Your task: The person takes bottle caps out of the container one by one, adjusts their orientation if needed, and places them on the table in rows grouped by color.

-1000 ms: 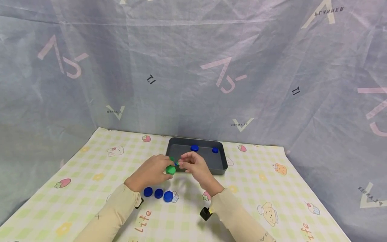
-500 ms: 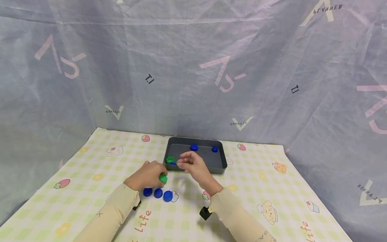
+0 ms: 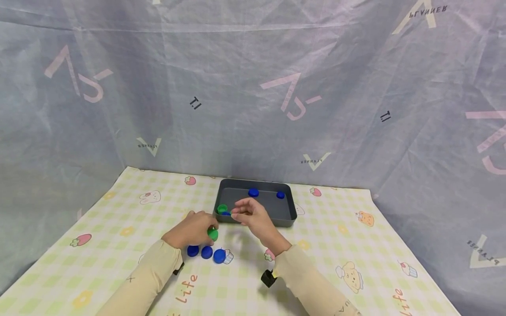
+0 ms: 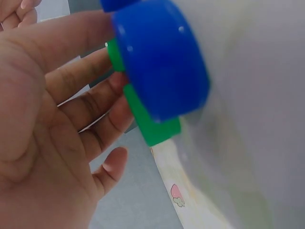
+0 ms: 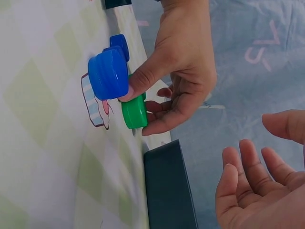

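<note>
My left hand (image 3: 193, 229) pinches a green bottle cap (image 3: 213, 234) between thumb and index finger, low over the tablecloth. In the right wrist view that green cap (image 5: 135, 113) sits beside a row of blue bottle caps (image 5: 108, 75), and a bit of a second green cap shows behind the thumb. The head view has three blue caps (image 3: 219, 256) lined up just in front of this hand. Bent but loose, the fingers of my right hand (image 3: 256, 219) hold nothing; it hovers over the front wall of the dark grey tray (image 3: 272, 221).
Inside the tray lie a green cap (image 3: 222, 209) with its hollow side up, a blue cap (image 3: 226, 213) beside it, and two more blue caps (image 3: 253, 192) toward the back. A checked cloth (image 3: 336, 232) covers the table; a grey curtain (image 3: 237, 131) hangs behind it.
My left hand has carried the green cap from the tray's front left edge leftward and toward me, down near the blue row. My right hand has stayed almost still.
</note>
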